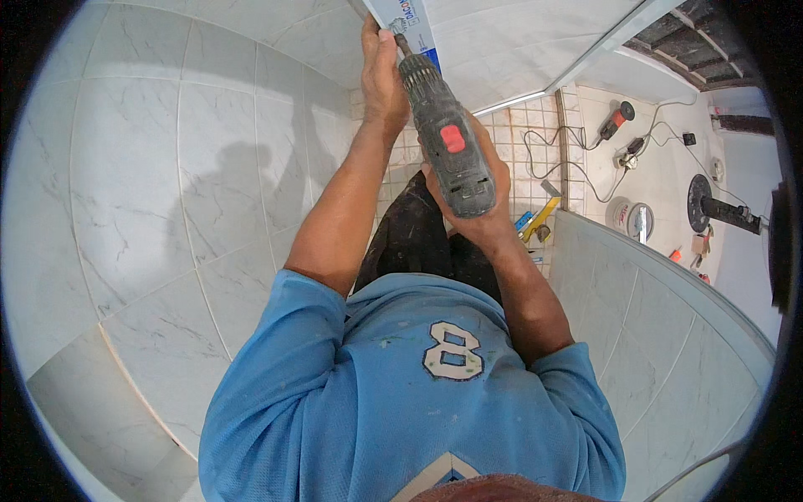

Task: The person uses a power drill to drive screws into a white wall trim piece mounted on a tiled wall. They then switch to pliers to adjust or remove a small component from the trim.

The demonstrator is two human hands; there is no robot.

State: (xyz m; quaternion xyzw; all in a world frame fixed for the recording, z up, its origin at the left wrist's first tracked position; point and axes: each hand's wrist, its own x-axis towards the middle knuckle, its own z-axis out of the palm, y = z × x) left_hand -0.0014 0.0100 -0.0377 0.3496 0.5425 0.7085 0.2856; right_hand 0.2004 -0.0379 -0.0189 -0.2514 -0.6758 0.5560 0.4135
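Right hand [477, 213] grips the drill [443, 142] pointing at the tiled wall [167, 167], while left hand [381, 71] presses a blue-white level [406, 21] to steady it

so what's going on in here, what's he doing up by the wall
A person in a blue shirt stands in a tiled bathroom corner and holds a grey power drill in the right hand, its tip pointing at the wall. The left hand presses a white and blue box-like piece against the tiles at the drill's tip. Behind, on the floor, lie a yellow-handled hammer and another corded tool.
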